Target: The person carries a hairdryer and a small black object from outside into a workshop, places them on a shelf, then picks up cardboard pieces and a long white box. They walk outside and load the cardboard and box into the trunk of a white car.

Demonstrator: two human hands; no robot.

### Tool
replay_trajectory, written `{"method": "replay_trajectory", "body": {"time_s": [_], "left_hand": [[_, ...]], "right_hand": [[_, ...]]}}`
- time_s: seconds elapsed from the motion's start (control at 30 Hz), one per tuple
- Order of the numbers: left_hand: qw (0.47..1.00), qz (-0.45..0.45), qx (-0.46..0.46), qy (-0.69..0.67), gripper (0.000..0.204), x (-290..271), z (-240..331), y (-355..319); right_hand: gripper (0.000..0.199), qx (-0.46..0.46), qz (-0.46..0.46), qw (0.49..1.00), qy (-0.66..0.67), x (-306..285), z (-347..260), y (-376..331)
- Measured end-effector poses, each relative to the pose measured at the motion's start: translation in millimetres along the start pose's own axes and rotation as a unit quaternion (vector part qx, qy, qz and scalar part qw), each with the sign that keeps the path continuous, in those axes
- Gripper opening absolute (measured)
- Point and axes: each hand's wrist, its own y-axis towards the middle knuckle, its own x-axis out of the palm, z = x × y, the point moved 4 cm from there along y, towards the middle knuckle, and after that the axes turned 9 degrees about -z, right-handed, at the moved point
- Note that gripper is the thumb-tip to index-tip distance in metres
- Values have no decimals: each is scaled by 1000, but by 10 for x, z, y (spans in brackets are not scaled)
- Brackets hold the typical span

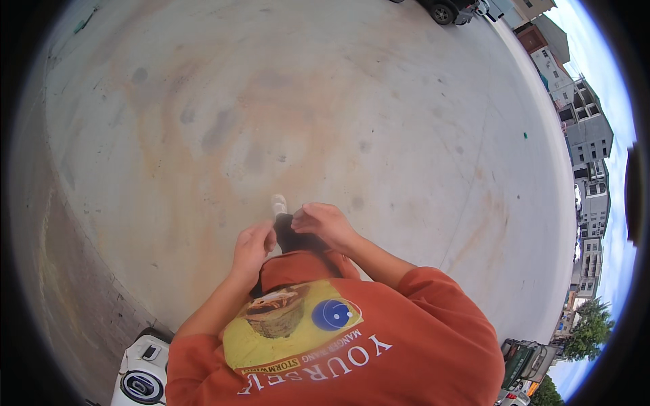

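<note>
My left hand (254, 245) is held in front of my waist with its fingers curled inward. Close by on the right, my right hand (326, 222) is bent toward it, its fingers also curled. A small gap separates the two hands. No object shows in either one, and the insides of the fingers are hidden. Below them are my dark trousers (295, 238) and the hem of my orange printed T-shirt (298, 265). One pale shoe (278, 203) shows just beyond the hands.
Stained concrete ground (223, 128) stretches ahead, bordered on the left by a darker paved strip (74, 284). A white vehicle (143, 372) stands close at lower left. A dark vehicle (443, 12) is at the far top, a green truck (518, 364) at lower right. Buildings (589, 149) line the right.
</note>
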Motion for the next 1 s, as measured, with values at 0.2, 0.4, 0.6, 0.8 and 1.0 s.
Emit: {"method": "replay_trajectory", "body": {"time_s": [0.2, 0.4, 0.6, 0.8, 1.0], "left_hand": [[748, 13, 357, 560, 13, -209, 1488, 1704], [748, 84, 320, 576, 11, -1423, 2688, 2929], [827, 204, 301, 429, 12, -2583, 3360, 4090], [956, 99, 57, -272, 28, -4139, 4064, 5755], [935, 2, -56, -350, 31, -4538, 5603, 7265]], "right_hand": [[42, 62, -162, 969, 179, 234, -896, 2077], [34, 126, -234, 923, 280, 917, -2050, 4071], [28, 230, -85, 961, 127, 754, -2540, 6045], [26, 125, 18, 990, 60, 717, -4050, 7833], [27, -22, -73, 996, -39, 1396, -6000, 9078]]}}
